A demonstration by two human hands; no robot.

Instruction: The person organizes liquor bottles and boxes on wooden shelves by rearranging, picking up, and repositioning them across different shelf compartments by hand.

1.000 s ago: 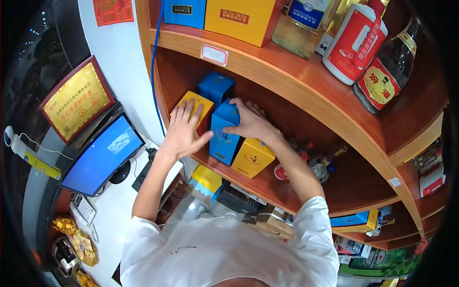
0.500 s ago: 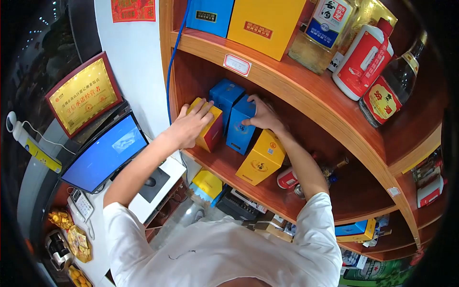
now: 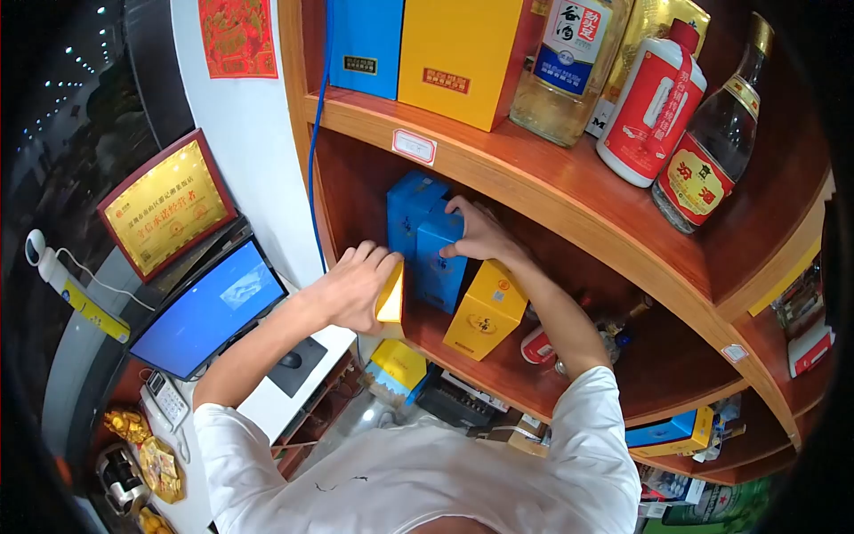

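My left hand point(image 3: 358, 283) is closed around a yellow box point(image 3: 391, 301) at the front left of the middle shelf. One side of that box shines brightly, and my fingers hide part of it. My right hand point(image 3: 480, 235) grips the top of a blue box point(image 3: 439, 278), thumb on the near side and fingers at the back. Close against its left stands a second blue box point(image 3: 405, 218), a little further back. To the right, under my right forearm, a yellow box point(image 3: 486, 310) with a round printed emblem stands on the shelf point(image 3: 427, 334).
Overhead, the upper shelf point(image 3: 498, 147) holds large boxes and several bottles, including a red-and-white bottle point(image 3: 652, 107). Bottles lie right of my right forearm. At left are a monitor point(image 3: 209, 307), a framed certificate point(image 3: 169, 206) and a telephone point(image 3: 164, 400). A blue cable point(image 3: 317, 160) hangs beside the shelf.
My left hand has pulled the yellow box forward and tilted it. The blue box under my right hand now sits closer to the other blue box. The camera view has shifted slightly.
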